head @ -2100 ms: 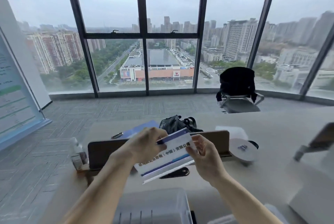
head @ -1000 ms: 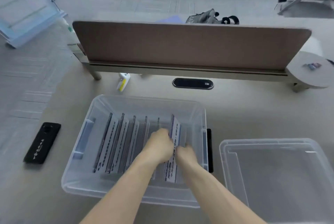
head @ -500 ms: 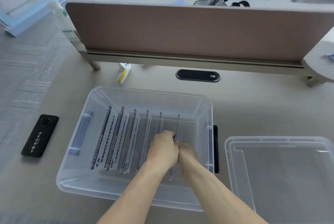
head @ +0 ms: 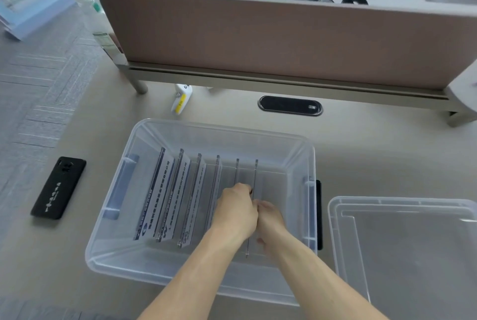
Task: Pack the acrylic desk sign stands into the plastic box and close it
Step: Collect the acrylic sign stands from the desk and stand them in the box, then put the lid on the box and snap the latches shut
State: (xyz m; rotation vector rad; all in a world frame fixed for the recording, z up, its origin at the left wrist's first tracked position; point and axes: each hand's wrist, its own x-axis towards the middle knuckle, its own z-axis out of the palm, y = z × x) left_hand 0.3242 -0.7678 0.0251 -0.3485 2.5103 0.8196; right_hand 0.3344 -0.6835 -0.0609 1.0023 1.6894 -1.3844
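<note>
Pinching the last sign stand (head: 255,185), both hands' (head: 238,212) grip closed; box (head: 308,162) right wall near

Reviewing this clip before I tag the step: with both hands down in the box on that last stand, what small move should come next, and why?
Probably let go and lift both hands out. The rightmost stand already stands upright in line with the others inside the plastic box, and the left hand and right hand sit on either side of it. The lid lies beside the box, so it comes next.
</note>
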